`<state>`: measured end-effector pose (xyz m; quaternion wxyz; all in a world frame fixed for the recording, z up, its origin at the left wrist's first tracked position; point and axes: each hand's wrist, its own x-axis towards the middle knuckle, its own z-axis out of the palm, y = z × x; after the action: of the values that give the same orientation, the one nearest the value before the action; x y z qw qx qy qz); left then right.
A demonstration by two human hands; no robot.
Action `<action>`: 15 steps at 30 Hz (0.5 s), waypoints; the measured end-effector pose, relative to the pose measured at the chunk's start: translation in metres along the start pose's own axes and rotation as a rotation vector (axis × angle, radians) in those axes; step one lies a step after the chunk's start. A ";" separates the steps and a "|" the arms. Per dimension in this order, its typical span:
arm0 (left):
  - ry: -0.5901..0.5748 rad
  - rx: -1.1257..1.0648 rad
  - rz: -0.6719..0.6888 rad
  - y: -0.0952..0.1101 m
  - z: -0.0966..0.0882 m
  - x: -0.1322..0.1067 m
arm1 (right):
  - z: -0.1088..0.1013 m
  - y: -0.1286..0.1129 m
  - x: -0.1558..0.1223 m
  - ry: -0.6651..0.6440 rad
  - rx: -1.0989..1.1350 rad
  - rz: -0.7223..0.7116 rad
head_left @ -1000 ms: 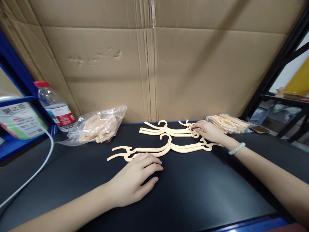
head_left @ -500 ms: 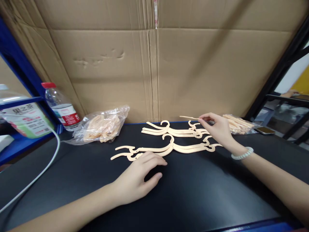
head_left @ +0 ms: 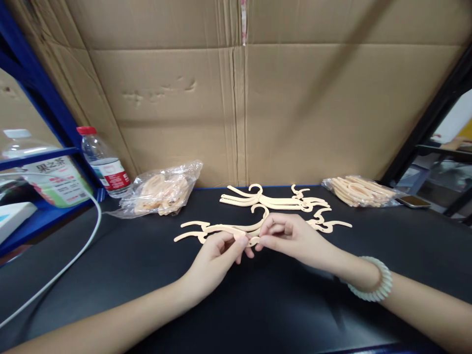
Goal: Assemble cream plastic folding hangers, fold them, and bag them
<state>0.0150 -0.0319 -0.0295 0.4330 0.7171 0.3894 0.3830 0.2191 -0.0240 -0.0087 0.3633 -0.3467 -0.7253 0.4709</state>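
Both hands meet over the middle of the black table (head_left: 280, 309). My left hand (head_left: 216, 258) and my right hand (head_left: 291, 238) pinch a small cream plastic hanger piece (head_left: 252, 241) between their fingertips. Just behind them lies a pile of cream hangers (head_left: 228, 228), hooks up. A second pile of hangers (head_left: 273, 199) lies farther back near the cardboard wall. My right wrist wears a pale coiled band (head_left: 370, 286).
A clear bag of hanger parts (head_left: 162, 189) lies at the back left beside a water bottle (head_left: 105, 163). Another bag of hangers (head_left: 359, 190) and a phone (head_left: 415, 201) sit at the back right. A white cable (head_left: 61, 270) crosses the left. Cardboard (head_left: 236, 98) walls the back.
My right hand came back from the far pile with a thin cream piece and moved to the centre. My left hand lifted off the table and closed on the same piece.
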 end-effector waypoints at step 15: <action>0.080 -0.155 -0.105 -0.002 -0.004 0.000 | -0.098 0.078 0.023 0.205 -1.069 -0.204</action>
<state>0.0107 -0.0299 -0.0305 0.4907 0.6443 0.4128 0.4169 0.3041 0.0626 -0.0483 0.2490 -0.4549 -0.8542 -0.0365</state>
